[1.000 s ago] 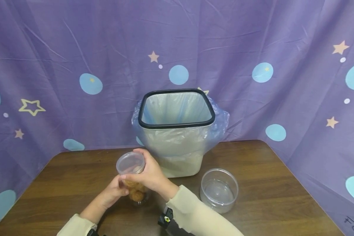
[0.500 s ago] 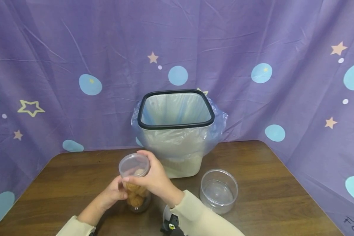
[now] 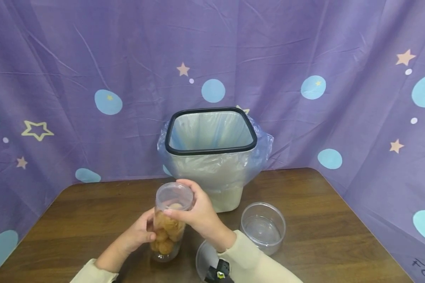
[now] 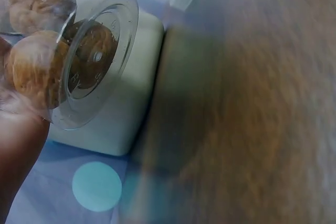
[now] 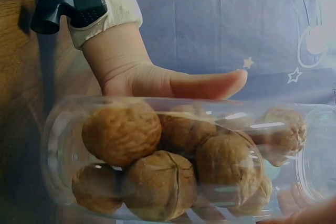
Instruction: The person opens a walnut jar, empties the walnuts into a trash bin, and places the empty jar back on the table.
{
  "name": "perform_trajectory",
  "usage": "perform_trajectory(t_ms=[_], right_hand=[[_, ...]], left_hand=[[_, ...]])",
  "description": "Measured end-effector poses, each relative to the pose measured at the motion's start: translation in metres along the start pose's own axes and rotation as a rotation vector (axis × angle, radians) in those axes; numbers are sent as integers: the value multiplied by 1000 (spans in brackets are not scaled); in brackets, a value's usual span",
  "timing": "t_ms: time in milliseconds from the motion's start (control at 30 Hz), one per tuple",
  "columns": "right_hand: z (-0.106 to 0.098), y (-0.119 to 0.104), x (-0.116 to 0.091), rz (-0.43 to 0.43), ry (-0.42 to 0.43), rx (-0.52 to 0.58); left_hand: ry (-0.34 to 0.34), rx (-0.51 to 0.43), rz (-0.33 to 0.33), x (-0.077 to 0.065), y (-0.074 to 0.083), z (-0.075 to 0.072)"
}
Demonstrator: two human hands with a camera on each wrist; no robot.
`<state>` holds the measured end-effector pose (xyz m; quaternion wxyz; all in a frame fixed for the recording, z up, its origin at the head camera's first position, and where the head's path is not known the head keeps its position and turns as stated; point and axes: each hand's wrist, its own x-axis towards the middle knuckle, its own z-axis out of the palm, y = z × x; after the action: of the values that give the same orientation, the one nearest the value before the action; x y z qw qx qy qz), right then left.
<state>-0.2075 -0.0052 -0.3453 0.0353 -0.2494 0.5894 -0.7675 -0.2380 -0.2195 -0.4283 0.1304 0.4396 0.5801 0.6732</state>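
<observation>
A tall clear plastic jar holds several walnuts, brown and wrinkled. My right hand grips the jar near its top, thumb across the front and fingers behind. Lower down, my left hand holds the jar's left side. The jar leans slightly, its top toward the right. Its round base shows in the left wrist view, raised off the wooden table. Under my right wrist lies a round translucent lid, partly covered by the wrist camera.
A pale trash bin with a black rim and blue liner bag stands behind the hands. To the right sits a clear, round, empty container. A purple patterned curtain hangs behind the table.
Both hands have brought the jar to the right and nearer to me. Its top has swung from leaning left to leaning right, and more of the lid under the right wrist shows.
</observation>
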Motion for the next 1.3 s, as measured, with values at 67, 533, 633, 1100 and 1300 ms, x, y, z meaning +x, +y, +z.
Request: perform_trajectory(t_ms=[67,533,633,1100,1300], right_hand=[[-4,-1,-2,2,-3,32],[-25,-1,-13,-85,25,154],[-29,0,-15,-116,30,181],[-44,1,-19,-221,-14,313],[-53,-2,-24,-213,-45,329]], left_hand=[[-9,-11,-8,3,2,4],[-27,80,28,25,8,24],[-39,71,47,30,8,27],[-65,57,23,48,16,39],[-41,76,2,53,18,46]])
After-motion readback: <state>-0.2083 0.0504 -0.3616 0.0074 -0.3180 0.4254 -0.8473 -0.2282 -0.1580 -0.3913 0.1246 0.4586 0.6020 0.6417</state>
